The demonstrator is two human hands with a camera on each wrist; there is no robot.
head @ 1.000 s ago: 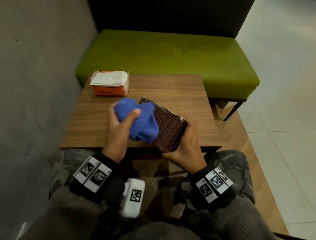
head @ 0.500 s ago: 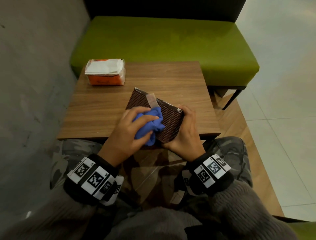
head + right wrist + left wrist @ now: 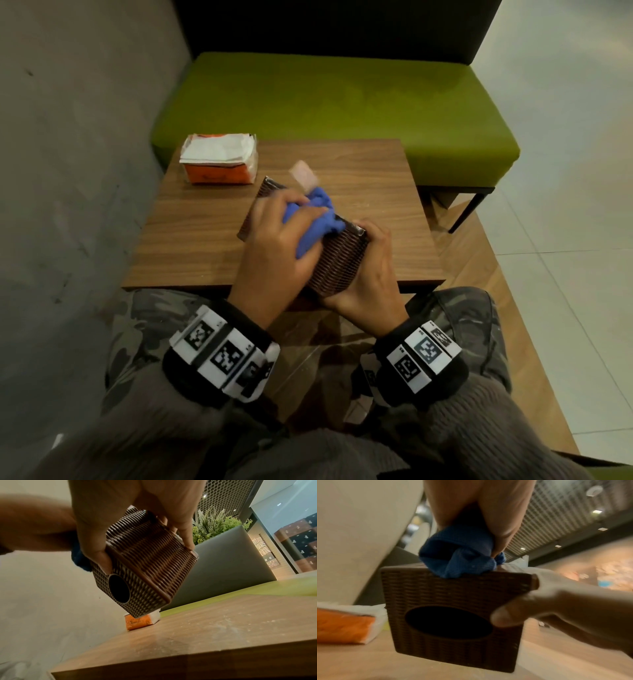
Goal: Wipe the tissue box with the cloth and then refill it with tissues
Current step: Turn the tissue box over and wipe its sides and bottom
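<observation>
Right now the right hand [image 3: 368,274] grips the brown tissue box [image 3: 337,262], tilted above the worktop's [image 3: 191,240] near edge, while the left hand [image 3: 277,246] presses a bunched blue cloth [image 3: 317,219] onto its upper side; the orange tissue pack [image 3: 219,162] lies far-left, nearer the left hand.

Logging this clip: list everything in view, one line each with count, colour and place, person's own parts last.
tissue box: one, brown woven, tilted above the table's near edge, oval opening facing away from the person
cloth: one, blue, bunched on the box's upper face
tissue pack: one, orange with white tissues on top, far left corner of table
table: one, brown wood
bench: one, green seat, behind the table
left hand: grips the cloth
right hand: holds the box
</observation>
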